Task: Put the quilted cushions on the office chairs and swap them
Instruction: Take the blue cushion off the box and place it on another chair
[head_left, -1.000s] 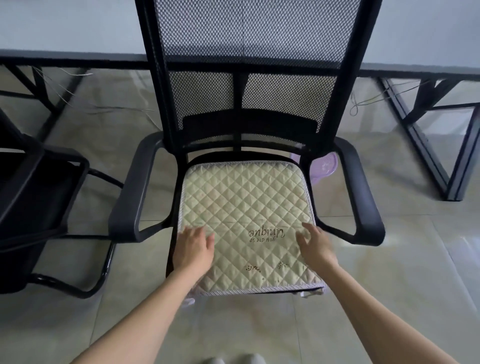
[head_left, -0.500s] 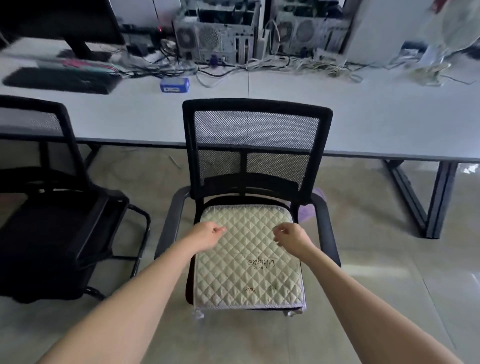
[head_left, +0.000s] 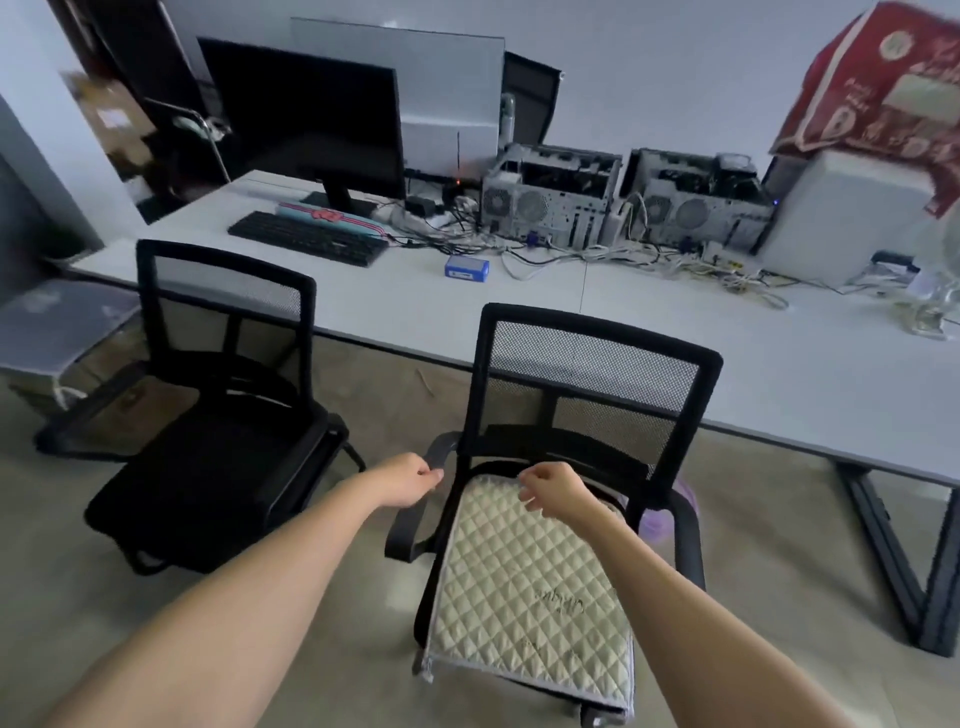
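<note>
Cardboard and wrapped bundles (head_left: 57, 332) sit on the floor at the far left. Next to them stands the left office chair (head_left: 218, 415), black with a mesh back, its seat bare and dark. Behind it, on the long white desk (head_left: 779, 374), a black keyboard (head_left: 309, 238) lies near the left end in front of a dark monitor (head_left: 306, 117), and a small blue box (head_left: 466, 267) rests further along toward the desk's front edge.

Between the two chairs the left hand (head_left: 408, 479) hangs in the air just beside the right chair's armrest, fingers curled loosely inward and closed on nothing. The right office chair (head_left: 592, 395) stands with its back to the desk's front edge. The quilted cushion (head_left: 524, 597), pale green with a grey border and some embroidered lettering, lies flat on its seat, covering it from the backrest to the front lip. The right hand (head_left: 553, 488) hovers over the cushion's rear edge, fingers bent downward in a loose half-curl, empty; whether the fingertips brush the fabric I cannot tell.

Two open computer cases (head_left: 623, 200) and tangled cables occupy the desk's back edge further right, with a red box (head_left: 878, 98) on a white case at the far right corner.
</note>
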